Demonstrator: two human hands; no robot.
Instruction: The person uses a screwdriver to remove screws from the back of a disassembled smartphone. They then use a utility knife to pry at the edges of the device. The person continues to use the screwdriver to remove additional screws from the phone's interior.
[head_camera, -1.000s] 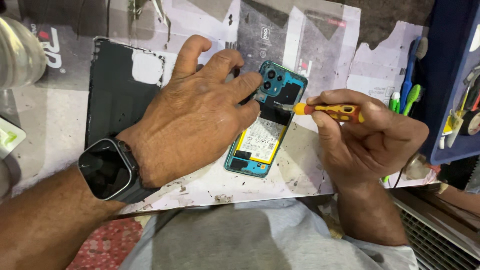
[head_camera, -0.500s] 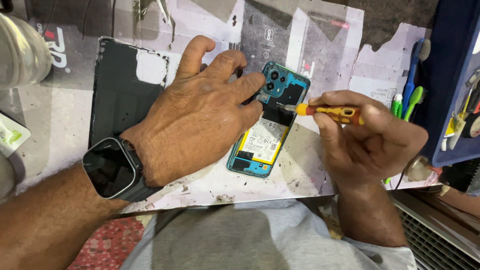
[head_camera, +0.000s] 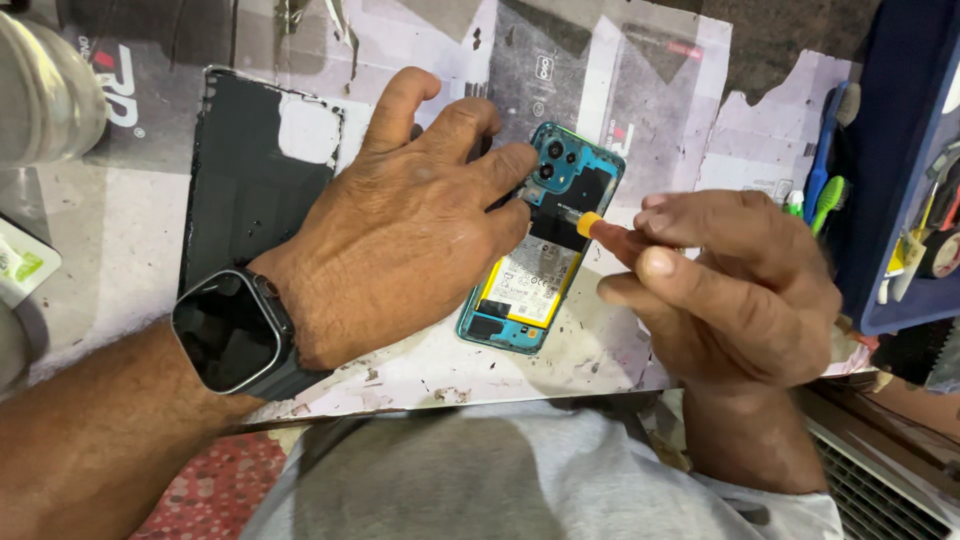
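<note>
**Inspection: opened handset under screwdriver work**

The paper-covered, scuffed counter (head_camera: 130, 250) carries all items. On its left part lies a flat black rectangular back panel (head_camera: 255, 170), apart from the work. At the right edge stands a dark blue plastic tool tray (head_camera: 900, 160), with blue and green handled tools (head_camera: 828, 190) just beside it.

The left hand (head_camera: 400, 240), a dark square-faced wristwatch (head_camera: 235, 335) on its wrist, lies palm down over the left side of the teal-framed mobile handset with its back cover off (head_camera: 540, 250). Its fingertips press on the frame beside the camera block; the grip is a flat pressing hold, not a clench. The handset lies at the middle of the counter, tilted, camera end away from the person, its pale battery exposed.

The right hand (head_camera: 730, 290) has its grip clenched around a small screwdriver with an orange-yellow collar (head_camera: 590, 225), pinched between thumb and fingers. The shaft points left into the upper part of the handset, just below the camera block. The tip itself is too small to make out.

Judgement: the step is best done with the driver held square to the screw head, light downward pressure, slow turns from the fingertips, and the left hand holding the frame firmly so it cannot pivot. A slipped tip could score the board or the battery nearby.
</note>
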